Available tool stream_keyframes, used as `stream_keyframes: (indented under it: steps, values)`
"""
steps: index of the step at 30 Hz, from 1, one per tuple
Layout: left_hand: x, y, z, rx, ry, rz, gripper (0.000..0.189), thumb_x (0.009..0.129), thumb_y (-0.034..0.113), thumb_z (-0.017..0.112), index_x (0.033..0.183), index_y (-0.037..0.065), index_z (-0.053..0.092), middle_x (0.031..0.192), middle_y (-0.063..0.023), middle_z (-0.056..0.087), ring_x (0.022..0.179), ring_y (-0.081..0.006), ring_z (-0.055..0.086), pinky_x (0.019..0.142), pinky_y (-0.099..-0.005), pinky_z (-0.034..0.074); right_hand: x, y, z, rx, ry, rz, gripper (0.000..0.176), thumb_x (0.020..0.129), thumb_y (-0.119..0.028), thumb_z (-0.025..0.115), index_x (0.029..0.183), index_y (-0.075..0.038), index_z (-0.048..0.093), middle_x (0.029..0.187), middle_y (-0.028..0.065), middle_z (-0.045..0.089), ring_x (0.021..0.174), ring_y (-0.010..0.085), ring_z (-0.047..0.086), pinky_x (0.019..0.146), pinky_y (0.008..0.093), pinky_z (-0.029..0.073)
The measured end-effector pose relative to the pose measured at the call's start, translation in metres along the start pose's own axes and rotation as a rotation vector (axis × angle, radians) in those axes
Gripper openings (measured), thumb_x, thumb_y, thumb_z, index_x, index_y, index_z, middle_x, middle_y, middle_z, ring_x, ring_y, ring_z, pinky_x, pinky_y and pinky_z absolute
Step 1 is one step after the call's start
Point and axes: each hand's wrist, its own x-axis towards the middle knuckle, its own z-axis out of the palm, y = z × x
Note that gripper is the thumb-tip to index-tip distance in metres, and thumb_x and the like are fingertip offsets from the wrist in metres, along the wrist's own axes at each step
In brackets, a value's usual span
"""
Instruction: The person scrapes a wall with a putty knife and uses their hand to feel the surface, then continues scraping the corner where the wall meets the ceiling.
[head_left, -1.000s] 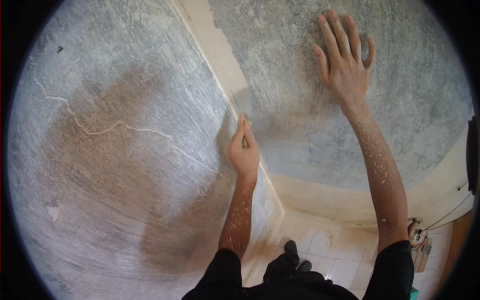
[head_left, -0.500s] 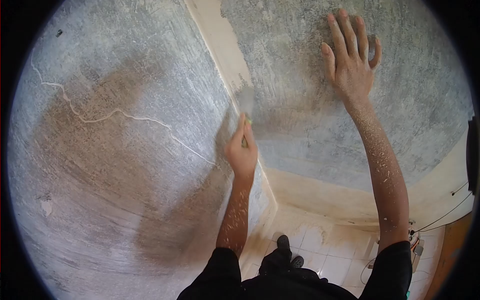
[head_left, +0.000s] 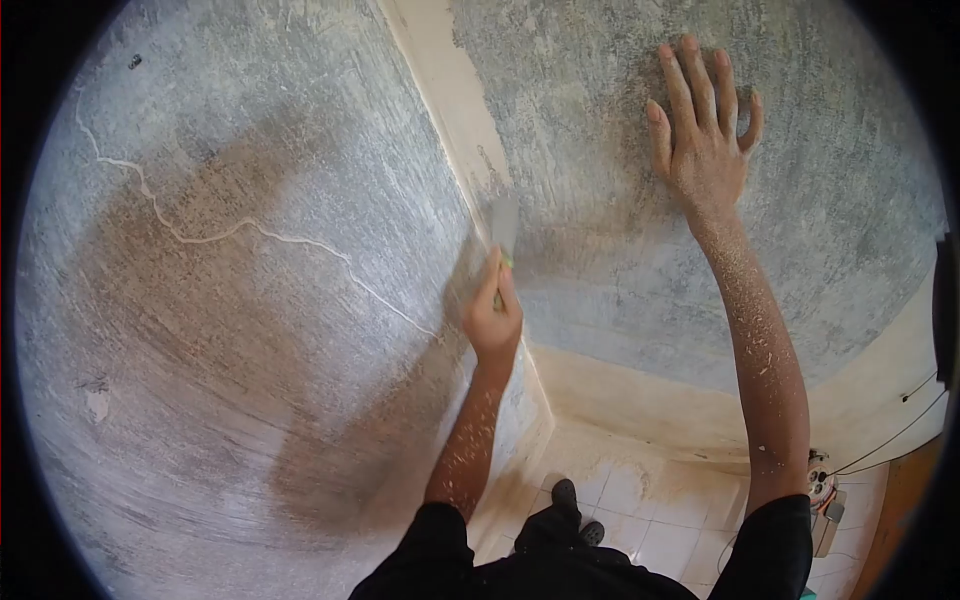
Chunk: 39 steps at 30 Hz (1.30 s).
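My left hand [head_left: 493, 325] is closed around the handle of a putty knife [head_left: 505, 222], and a bit of green shows near its blade. The grey blade lies against the right-hand wall, close to the inside corner, just below a cream painted strip [head_left: 465, 95] with a ragged edge. My right hand [head_left: 706, 160] rests on the same wall with fingers spread, holding nothing. Pale dust and flakes cling to both forearms. Much of the handle is hidden by my fingers.
The left wall [head_left: 250, 400] is mottled grey, with a pale filled crack [head_left: 215, 238] winding across it. Below are a cream lower wall band [head_left: 640, 400], a tiled floor [head_left: 665, 545] and my shoes [head_left: 564, 495]. A round device with cables [head_left: 820, 485] sits at lower right.
The view has shifted slightly, so walls and right hand appear lower. The putty knife, blurred before, looks sharper and sits slightly lower and further right. My left hand still grips it.
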Motion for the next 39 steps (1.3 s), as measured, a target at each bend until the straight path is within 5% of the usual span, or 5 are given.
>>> stream_keyframes:
  steps: [10, 13, 17, 24, 39]
  values:
    - [0.163, 0.059, -0.021, -0.014, -0.005, -0.119, 0.030, 0.097, 0.014, 0.055, 0.121, -0.003, 0.063, 0.100, -0.0169, 0.071, 0.094, -0.0235, 0.070, 0.079, -0.0341, 0.054, 0.000, 0.000, 0.001, 0.041, 0.039, -0.014, 0.054, 0.100, -0.050, 0.031, 0.151, -0.032, 0.030, 0.158, -0.0092, 0.024, 0.147, 0.0124, 0.015, 0.120, 0.0414, -0.006]
    - [0.076, 0.028, -0.019, 0.080, -0.165, -0.203, 0.031, 0.097, 0.012, 0.055, 0.124, -0.002, 0.062, 0.107, -0.0180, 0.070, 0.100, -0.0243, 0.068, 0.085, -0.0357, 0.052, 0.001, -0.002, 0.000, -0.011, -0.019, -0.001, 0.055, 0.099, -0.052, 0.031, 0.151, -0.032, 0.029, 0.158, -0.0088, 0.023, 0.147, 0.0126, 0.014, 0.119, 0.0429, -0.008]
    - [-0.027, -0.006, 0.008, 0.041, -0.003, -0.073, 0.031, 0.094, 0.010, 0.061, 0.124, 0.004, 0.064, 0.081, -0.0143, 0.071, 0.061, -0.0160, 0.062, 0.059, -0.0317, 0.049, -0.001, 0.001, -0.001, -0.076, -0.105, 0.029, 0.058, 0.098, -0.055, 0.032, 0.151, -0.031, 0.028, 0.159, -0.0084, 0.021, 0.148, 0.0129, 0.011, 0.119, 0.0451, -0.010]
    - [0.112, 0.034, -0.010, -0.025, -0.006, -0.173, 0.030, 0.096, 0.014, 0.059, 0.125, 0.006, 0.064, 0.086, -0.0145, 0.072, 0.073, -0.0158, 0.069, 0.062, -0.0295, 0.051, 0.001, 0.000, -0.005, -0.001, -0.055, 0.012, 0.054, 0.100, -0.050, 0.033, 0.150, -0.029, 0.033, 0.157, -0.0070, 0.026, 0.147, 0.0152, 0.015, 0.119, 0.0435, -0.008]
    - [0.000, 0.009, -0.015, -0.052, -0.140, -0.324, 0.031, 0.093, 0.014, 0.063, 0.124, 0.009, 0.065, 0.074, -0.0112, 0.064, 0.063, -0.0178, 0.062, 0.056, -0.0302, 0.048, 0.002, 0.000, -0.003, -0.017, 0.001, -0.039, 0.054, 0.101, -0.048, 0.034, 0.148, -0.021, 0.036, 0.156, -0.0033, 0.029, 0.148, 0.0170, 0.013, 0.118, 0.0430, -0.008]
